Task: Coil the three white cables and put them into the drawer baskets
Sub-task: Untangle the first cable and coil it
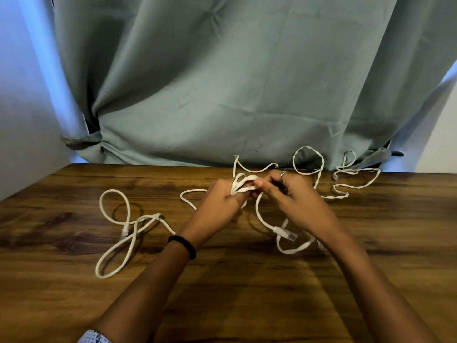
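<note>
Both hands, left (222,201) & right (294,194), grip small loops of flat white cable (243,184) (plug (286,234) dangling); slack could snag other cables on table (222,280), pulling coil apart.

Wood-grain counter (74,280) is seen across the lower half, dark brown with knots. Grey-green curtain (222,82) is hung behind it, gathered low at the left. White wall (22,120) is seen at left, another strip at far right.
</note>
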